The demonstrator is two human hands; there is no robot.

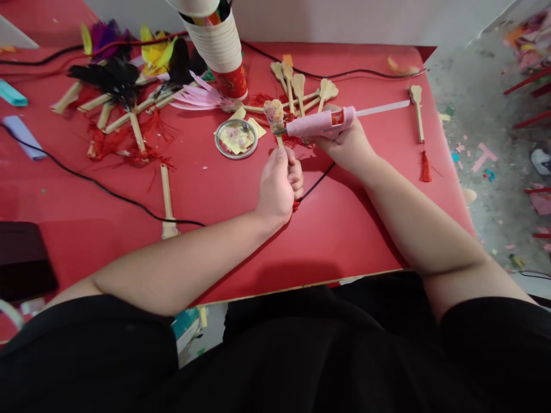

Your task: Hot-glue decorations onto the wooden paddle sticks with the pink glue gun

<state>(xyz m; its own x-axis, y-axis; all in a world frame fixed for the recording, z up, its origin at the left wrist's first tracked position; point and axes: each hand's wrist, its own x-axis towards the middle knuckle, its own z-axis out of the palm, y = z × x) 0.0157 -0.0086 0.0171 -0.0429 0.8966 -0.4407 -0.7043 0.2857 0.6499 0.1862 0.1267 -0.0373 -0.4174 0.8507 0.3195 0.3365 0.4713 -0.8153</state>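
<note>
My left hand is closed round the handle of a small wooden fan handle, whose wide, glue-smeared head points up. My right hand grips a pink hot glue gun with a long clear glue stick out of its back. The gun's nozzle is at the neck of the wooden piece; whether it touches I cannot tell. Just left of the piece lies a round metal lid with yellowish scraps in it. Behind my hands lie several bare wooden handles with red tassels.
Feathered handles with black, yellow and purple feathers cover the back left of the red table. Stacked paper cups stand at the back. One tasselled handle lies at the right edge. Black cords cross the table.
</note>
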